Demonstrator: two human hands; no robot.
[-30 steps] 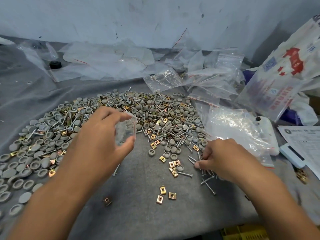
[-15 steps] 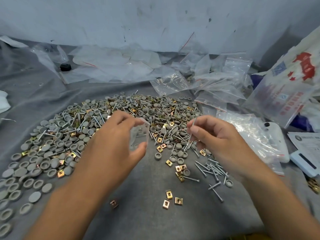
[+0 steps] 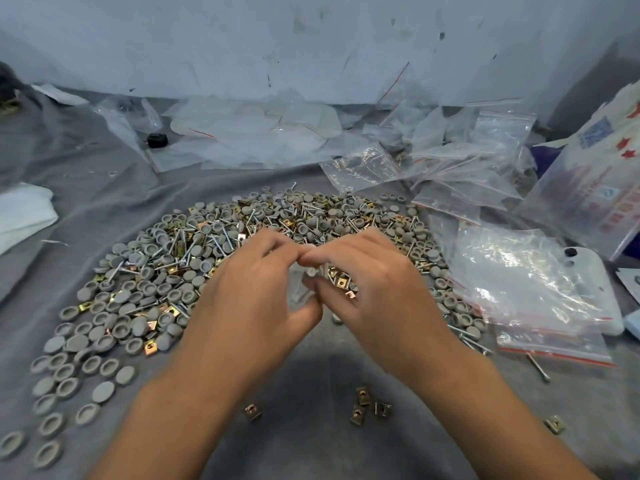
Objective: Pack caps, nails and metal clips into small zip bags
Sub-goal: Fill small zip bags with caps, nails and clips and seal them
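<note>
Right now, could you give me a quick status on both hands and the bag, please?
Left hand pinching small zip bag. Right hand at bag mouth, its grip closed on a nail. Nothing in the way.

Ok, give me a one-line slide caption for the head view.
Both hands meet over a small zip bag, above a pile of caps, nails and clips.
</note>
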